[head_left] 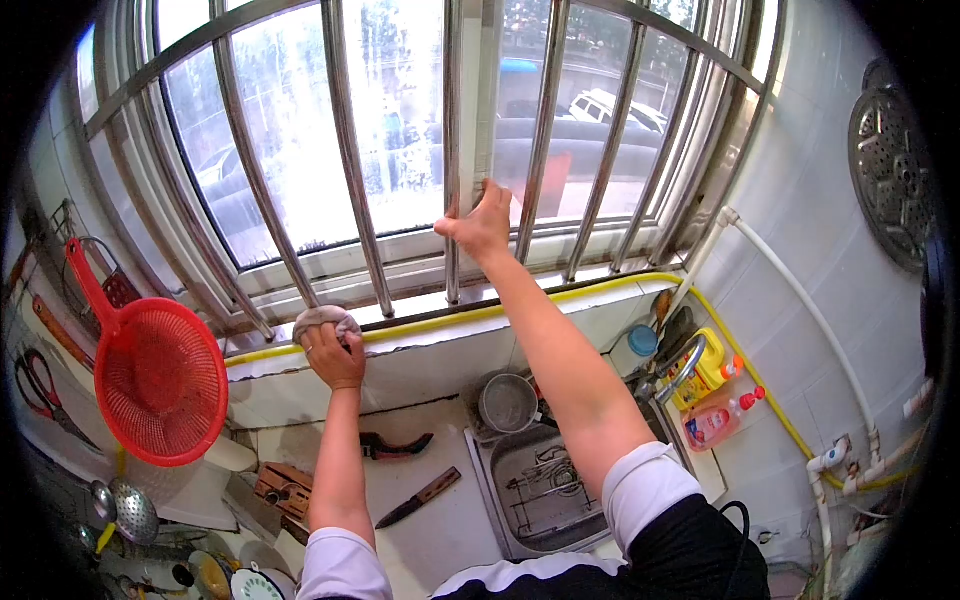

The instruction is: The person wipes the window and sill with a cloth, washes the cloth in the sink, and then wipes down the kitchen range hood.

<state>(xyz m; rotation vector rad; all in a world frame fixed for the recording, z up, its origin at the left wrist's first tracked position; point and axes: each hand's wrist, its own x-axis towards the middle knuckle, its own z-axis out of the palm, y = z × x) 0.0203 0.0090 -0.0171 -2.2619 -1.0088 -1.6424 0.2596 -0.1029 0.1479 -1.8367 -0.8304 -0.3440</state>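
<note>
My left hand (335,362) is closed on a crumpled greyish cloth (326,320). It presses the cloth to the window ledge (420,322), at the foot of a metal bar. My right hand (480,226) reaches up to the window frame (484,110). Its thumb and fingers are spread, with the thumb by an upright metal bar (453,150) and the fingertips against the frame. Part of those fingers is hard to make out. Behind the bars stand the glass panes (390,130), the left one smeared whitish.
Below the ledge are a sink (487,480) with a wire rack, a small pot (508,403), a knife (420,497) and a knife block (283,490). A red colander (160,382) hangs left. Bottles (712,425), a faucet (685,370) and a yellow hose (790,440) are right.
</note>
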